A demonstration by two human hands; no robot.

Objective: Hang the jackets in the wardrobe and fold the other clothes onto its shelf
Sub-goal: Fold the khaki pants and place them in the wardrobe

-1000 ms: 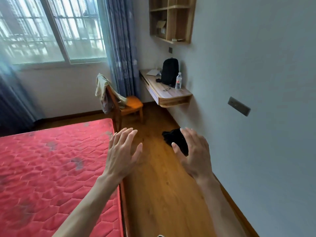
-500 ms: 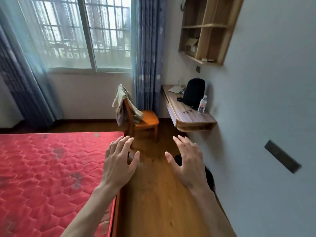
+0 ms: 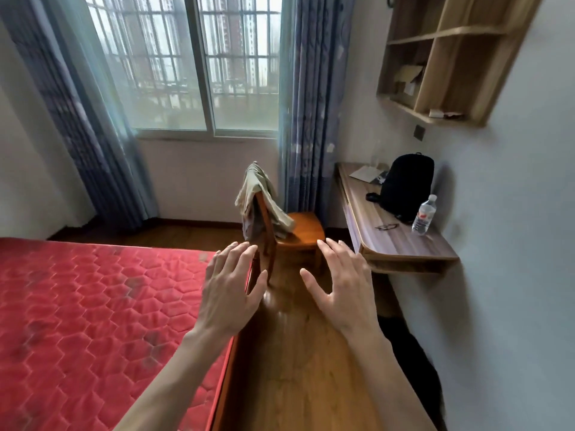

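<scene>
A home bedroom: a bed with a red mattress (image 3: 93, 321), curtained window (image 3: 186, 66), wooden chair (image 3: 298, 234) and wall-mounted worktop (image 3: 401, 241)

No text, brand, number or sign can be read anywhere here. The one label in view is the band round the water bottle (image 3: 423, 215) on the desk (image 3: 401, 241) at the right (white with a red patch, its print too small and blurred to make out). The papers on the far end of the desk (image 3: 364, 173) and the cardboard box in the wall shelf (image 3: 408, 76) at upper right show no legible marks either
</scene>
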